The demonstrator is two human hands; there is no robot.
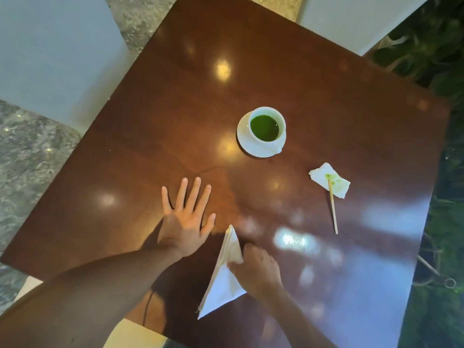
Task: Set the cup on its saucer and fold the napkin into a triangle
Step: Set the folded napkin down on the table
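- While the white cup [267,126] of green liquid sits on its white saucer [247,144] just right of the frame's centre, the white napkin [224,280] lies as a folded triangle at lower centre, one tip pointing toward the cup and another toward the bottom edge.
- The right hand [256,266] rests on the napkin's right side, fingers bent down onto the cloth; whether they pinch it or only press it cannot be told.
- The left hand [185,217] lies flat on the dark wooden table [150,146], left of the napkin's upper tip, fingers straight and spread, holding nothing.
- Right of the saucer, well apart from it, a crumpled paper tissue [329,180] with green stains lies on the tabletop.
- A thin wooden stick [333,209] has its upper end on the tissue and runs down toward the lower right.
- Pale chair seats [50,59] show at the upper left and upper right corners, and green foliage [437,41] fills the right edge.
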